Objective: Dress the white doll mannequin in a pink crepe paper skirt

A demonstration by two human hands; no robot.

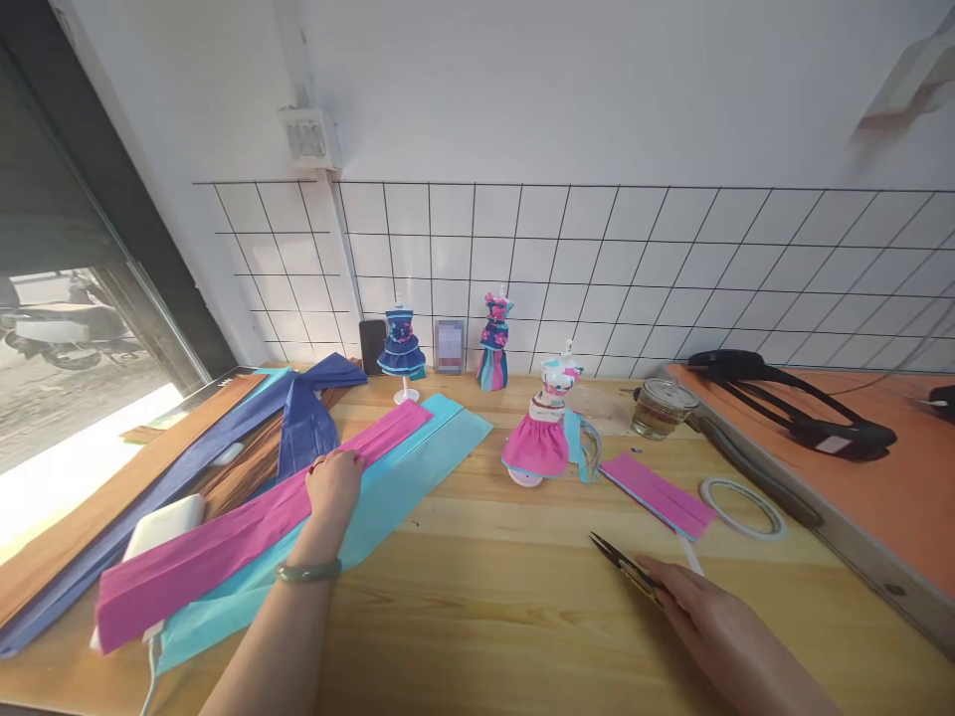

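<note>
My left hand (334,485) lies over a long strip of pink crepe paper (216,552), its fingers curled onto the paper. Light blue crepe paper (429,467) spreads underneath. In my right hand (708,617) is a pair of scissors (627,569), held low over the table with the blades together and pointing to the upper left. A small dress form in a pink skirt (537,447) stands between my hands, a light blue piece and thin strands hanging at its right side. Beside it lies a folded pink and blue paper piece (661,494).
Two more dressed mini forms, one in blue ruffles (401,343) and one with a striped skirt (494,343), stand by the wall near a phone (449,346). Right: a tape roll (742,508), a glass jar (663,408), black headgear (791,398). Left: a white power bank (168,522).
</note>
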